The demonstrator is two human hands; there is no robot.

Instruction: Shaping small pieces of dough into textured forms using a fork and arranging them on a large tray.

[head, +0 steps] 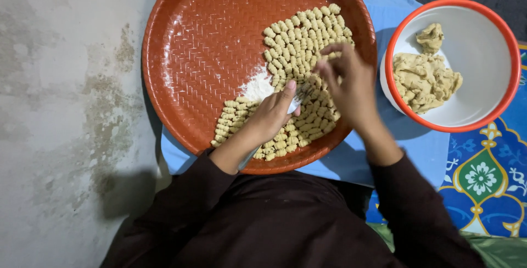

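Floor of stained grey concrete [60,109] fills the left half of the view; a light blue cloth [384,153] and a blue patterned mat with green and gold ornament [483,180] cover the right. On the cloth rests a round red-brown plastic tray with a woven texture [197,43], dusted with a patch of white flour [257,87]. Small ridged, shell-shaped pieces of pale dough [299,35] lie in close rows across the tray's right and lower part. Left hand [270,115] has its fingers closed around a metal fork [296,102], which lies over the dough pieces near the tray's centre. The fork's long axis runs diagonally: its handle end shows below the wrist at lower left, its head points to the upper right. Right hand [350,84] hovers just beside the fork head, fingers bent and pinched together; whether they grip dough cannot be told. Beside the tray, to the right, stands a white bowl with a red rim [508,48] holding lumps of unshaped beige dough [424,81]. Dark brown sleeves [181,202] cover both forearms.
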